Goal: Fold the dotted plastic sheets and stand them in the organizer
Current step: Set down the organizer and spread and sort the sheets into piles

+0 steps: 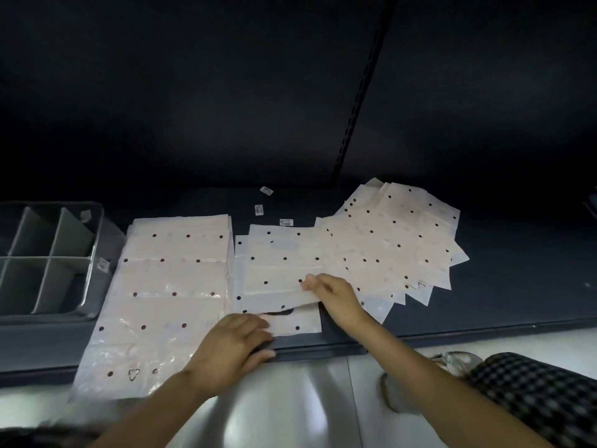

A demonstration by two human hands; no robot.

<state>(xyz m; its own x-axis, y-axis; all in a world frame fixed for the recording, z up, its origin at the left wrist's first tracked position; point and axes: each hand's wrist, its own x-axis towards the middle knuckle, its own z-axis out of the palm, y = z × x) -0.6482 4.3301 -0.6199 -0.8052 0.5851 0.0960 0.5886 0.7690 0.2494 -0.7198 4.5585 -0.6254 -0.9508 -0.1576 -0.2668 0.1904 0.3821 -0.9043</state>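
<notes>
Pale pink plastic sheets with dark dots lie on a dark shelf. A long unfolded sheet [168, 295] stretches down the left and hangs over the front edge. A smaller sheet [277, 270] lies in the middle, its near part doubled over. My right hand [332, 294] pinches the folded edge of this sheet. My left hand [232, 347] rests flat on its near edge at the shelf front. A fanned pile of sheets [397, 240] lies to the right. The grey organizer [93, 253] with dividers stands at the far left, its compartments holding no sheets.
Three small white labels [267, 191] lie on the shelf behind the sheets. A dark upright post [361, 92] runs up the back wall. Below the shelf edge is a shiny pale floor, with checkered fabric [533, 392] at the lower right.
</notes>
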